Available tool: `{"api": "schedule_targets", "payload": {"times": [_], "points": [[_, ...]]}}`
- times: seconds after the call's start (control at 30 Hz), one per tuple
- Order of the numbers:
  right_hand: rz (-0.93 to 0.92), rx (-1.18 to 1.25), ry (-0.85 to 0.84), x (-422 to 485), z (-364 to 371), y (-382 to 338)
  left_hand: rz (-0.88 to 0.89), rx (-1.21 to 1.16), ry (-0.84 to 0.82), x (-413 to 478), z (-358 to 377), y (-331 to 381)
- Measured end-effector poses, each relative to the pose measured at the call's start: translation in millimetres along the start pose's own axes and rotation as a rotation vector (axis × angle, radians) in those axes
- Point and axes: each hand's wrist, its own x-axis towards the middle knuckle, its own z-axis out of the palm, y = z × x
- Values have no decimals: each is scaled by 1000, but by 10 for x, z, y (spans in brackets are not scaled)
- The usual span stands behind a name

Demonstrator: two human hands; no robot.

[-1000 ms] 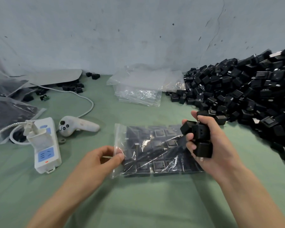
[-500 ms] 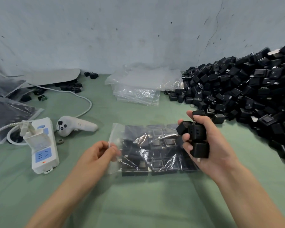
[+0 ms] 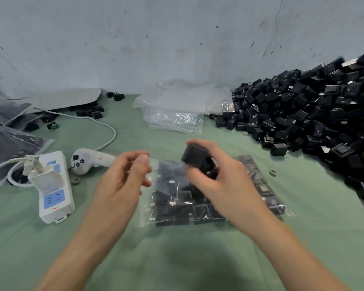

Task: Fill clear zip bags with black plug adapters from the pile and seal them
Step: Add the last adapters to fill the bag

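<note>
Plainly, in the head view, the left hand (image 3: 122, 181) pinches the mouth edge of the clear zip bag (image 3: 177, 208), which lies flat on the green cloth (image 3: 198, 259), part filled with rows of adapters. The right hand (image 3: 221, 185) is curled round a clutch of black plug adapters (image 3: 194, 157) just above that mouth; the pile (image 3: 313, 114) sits to its right. Such thin film is likely limp and slippery, best held at the lip by the zip strip. The adapters look hard and light singly, and their prongs could snag the plastic.
</note>
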Motion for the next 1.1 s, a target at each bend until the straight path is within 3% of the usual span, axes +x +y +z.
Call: {"api": "schedule_targets", "payload": {"times": [0.07, 0.27, 0.4, 0.53, 0.67, 0.73, 0.97, 1.1], "points": [[-148, -240, 9, -18, 161, -87, -4, -70, -124, -21, 135, 91], [-237, -385, -92, 14, 265, -110, -86, -101, -57, 7, 120, 40], [-122, -197, -32, 55, 113, 38, -260, -157, 185, 133, -206, -168], [27, 23, 116, 77, -59, 195, -455, -76, 125, 105, -374, -418], [127, 153, 171, 71, -148, 304, -585, -296, 66, 60, -230, -495], [160, 162, 194, 85, -187, 345, -586, -327, 65, 33, -127, -477], [194, 295, 230, 128, -224, 372, -448, 77, 58, -19, 37, -431], [191, 304, 238, 131, -219, 364, -430, 115, 13, -4, 30, -448]]}}
